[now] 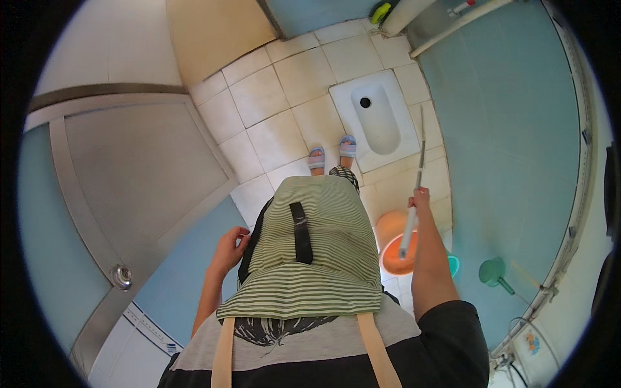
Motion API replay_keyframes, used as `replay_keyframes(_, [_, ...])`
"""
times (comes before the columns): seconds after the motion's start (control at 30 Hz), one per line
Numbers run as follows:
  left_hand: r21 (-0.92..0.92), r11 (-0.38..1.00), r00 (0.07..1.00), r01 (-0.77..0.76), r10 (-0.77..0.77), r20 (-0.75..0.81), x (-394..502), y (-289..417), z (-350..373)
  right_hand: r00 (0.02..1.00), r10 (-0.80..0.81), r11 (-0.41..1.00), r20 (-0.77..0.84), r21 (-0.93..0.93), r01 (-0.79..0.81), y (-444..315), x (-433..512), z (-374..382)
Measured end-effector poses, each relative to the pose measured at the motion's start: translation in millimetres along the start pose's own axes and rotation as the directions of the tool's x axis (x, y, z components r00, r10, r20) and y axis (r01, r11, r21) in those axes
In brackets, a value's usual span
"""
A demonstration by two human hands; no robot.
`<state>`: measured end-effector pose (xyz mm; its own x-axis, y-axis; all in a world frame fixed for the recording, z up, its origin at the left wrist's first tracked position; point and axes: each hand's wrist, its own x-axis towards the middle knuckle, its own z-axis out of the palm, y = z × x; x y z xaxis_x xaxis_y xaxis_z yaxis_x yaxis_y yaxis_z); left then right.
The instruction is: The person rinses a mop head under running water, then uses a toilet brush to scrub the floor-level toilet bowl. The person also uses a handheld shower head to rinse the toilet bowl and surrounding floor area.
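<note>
My right hand grips a long white-and-grey pole. Its thick white end hangs over the mouth of an orange bucket. The thin far end points past the right side of a white squat toilet set in the floor; what is fitted there I cannot tell. Beside the edge of the green striped apron on my front, my left hand hangs with loosely bent fingers and holds nothing.
A grey door with a round metal knob stands at the left. Blue-green tiled wall bounds the right, with a green dipper hanging there. Near the far corner are a white pipe and a yellow-green object. Pale tiles cover the floor.
</note>
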<state>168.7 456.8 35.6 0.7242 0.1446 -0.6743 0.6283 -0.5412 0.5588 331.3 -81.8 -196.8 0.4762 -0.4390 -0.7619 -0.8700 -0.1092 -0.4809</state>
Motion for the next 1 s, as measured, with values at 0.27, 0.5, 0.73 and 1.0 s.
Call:
replay_keyframes(0.27, [0.056, 0.992, 0.994, -0.109, 0.108, 0.02, 29, 13, -11, 0.966, 0.096, 0.995, 0.239, -0.042, -0.089, 34, -122, 32])
replay_keyframes(0.5, [0.074, 0.979, 0.982, -0.187, 0.189, -0.009, 47, 30, -20, 0.943, -0.123, 0.959, 0.309, -0.208, 0.193, 19, -177, 40])
replay_keyframes(0.73, [0.093, 0.988, 0.991, -0.126, 0.121, 0.05, 45, 42, -20, 0.937, -0.04, 0.931, 0.347, -0.326, 0.161, -3, -152, 55])
replay_keyframes(1.0, [0.102, 0.977, 0.983, -0.186, 0.185, 0.016, 68, 54, -24, 0.88, -0.345, 0.874, 0.327, -0.229, 0.428, -62, -26, 63])
